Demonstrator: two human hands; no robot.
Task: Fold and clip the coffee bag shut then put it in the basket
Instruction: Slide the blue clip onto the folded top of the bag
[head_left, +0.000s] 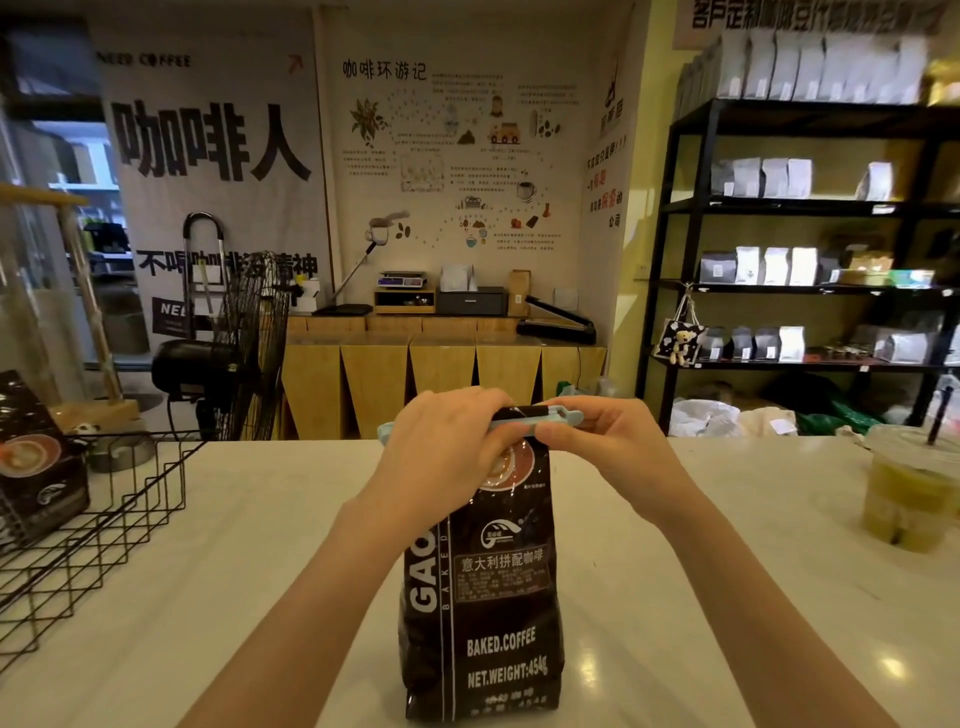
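Dark brown glossy coffee bag (480, 587) w/ white print stands upright on the white counter (675, 571), centre of view, close to the camera. Its top is folded over, w/ a long pale blue plastic clip (524, 420) lying across the fold. Left hand (444, 452) covers the clip's left half & the bag's upper left corner, fingers curled over them in a grip. Right hand (597, 439) pinches the clip's right end betw. thumb & fingers. Whether the clip is fully snapped, can't tell. Black wire basket (104, 525) sits on the counter well to the left, apart from the bag; a second dark coffee bag (36, 462) is at its far left. Iced drink in a clear plastic cup (909, 488) w/ straw stands at far right.
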